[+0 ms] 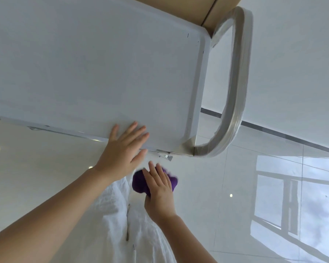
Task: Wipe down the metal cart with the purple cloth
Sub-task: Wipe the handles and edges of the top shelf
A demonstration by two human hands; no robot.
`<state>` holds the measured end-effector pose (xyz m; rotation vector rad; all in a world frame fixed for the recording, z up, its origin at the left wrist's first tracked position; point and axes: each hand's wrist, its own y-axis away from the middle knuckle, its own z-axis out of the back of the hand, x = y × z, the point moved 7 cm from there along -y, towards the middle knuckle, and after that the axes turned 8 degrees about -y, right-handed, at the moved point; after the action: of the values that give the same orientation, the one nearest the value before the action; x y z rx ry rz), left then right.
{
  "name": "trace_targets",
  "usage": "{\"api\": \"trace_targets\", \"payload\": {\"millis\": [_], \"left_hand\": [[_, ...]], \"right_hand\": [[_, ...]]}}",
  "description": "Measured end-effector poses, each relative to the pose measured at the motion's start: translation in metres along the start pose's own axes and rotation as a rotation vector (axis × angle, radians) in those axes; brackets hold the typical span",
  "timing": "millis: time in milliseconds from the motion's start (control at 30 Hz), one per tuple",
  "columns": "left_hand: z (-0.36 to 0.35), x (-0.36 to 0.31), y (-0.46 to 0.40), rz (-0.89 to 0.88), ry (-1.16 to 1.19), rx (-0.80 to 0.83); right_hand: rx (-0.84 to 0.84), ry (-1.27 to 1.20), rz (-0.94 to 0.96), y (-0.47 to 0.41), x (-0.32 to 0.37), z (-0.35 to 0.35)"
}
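A view from a head-worn camera looks steeply down at a metal cart (95,69), whose flat pale top fills the upper left and centre of the frame. The cart's looped handle (235,88), wrapped in clear plastic film, curves down the right side of the top, from the upper right to the centre right of the frame. A small metal latch or bracket (166,156) shows just under the cart's lower edge, near the corner where the handle joins.

The left hand (122,154) reaches in from the lower left and lies flat on the cart's near edge at centre frame, fingers straight and spread, palm down; its grip is wide and holds nothing. Just below and to the right of it, the right hand (159,192) comes up from the lower centre and holds the purple cloth (141,182). The cloth is bunched under the palm and fingers, with purple showing on both sides of the hand. The cloth sits below the cart's edge in the frame, apart from the top surface; whether it touches the side of the cart cannot be told.

White crinkled clothing (118,221) shows between the arms at bottom centre. A glossy pale tiled floor (235,186) lies around the cart, reflecting a window (296,196) at the lower right and small ceiling lights at the left.
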<state>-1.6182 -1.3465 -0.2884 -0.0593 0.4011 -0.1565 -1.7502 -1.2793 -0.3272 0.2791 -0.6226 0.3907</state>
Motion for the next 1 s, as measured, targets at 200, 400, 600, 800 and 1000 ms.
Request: {"api": "trace_targets", "payload": {"millis": [200, 400, 600, 800, 1000], "left_hand": [[-0.004, -0.028, -0.026, -0.18, -0.226, -0.092], [-0.006, -0.041, -0.036, -0.314, -0.242, -0.076], [-0.026, -0.052, -0.025, -0.418, -0.225, 0.011], [-0.024, -0.045, -0.014, -0.358, -0.303, 0.003], [-0.033, -0.042, 0.002, -0.246, -0.285, -0.017]], "right_hand": [[-0.157, -0.554, -0.655, 0.017, -0.032, 0.028], [-0.259, -0.675, -0.684, -0.006, -0.025, 0.06], [-0.246, -0.774, -0.727, -0.013, -0.015, 0.065], [-0.267, -0.843, -0.836, -0.002, -0.021, 0.067], [-0.327, -0.838, -0.927, -0.001, -0.037, 0.064]]}}
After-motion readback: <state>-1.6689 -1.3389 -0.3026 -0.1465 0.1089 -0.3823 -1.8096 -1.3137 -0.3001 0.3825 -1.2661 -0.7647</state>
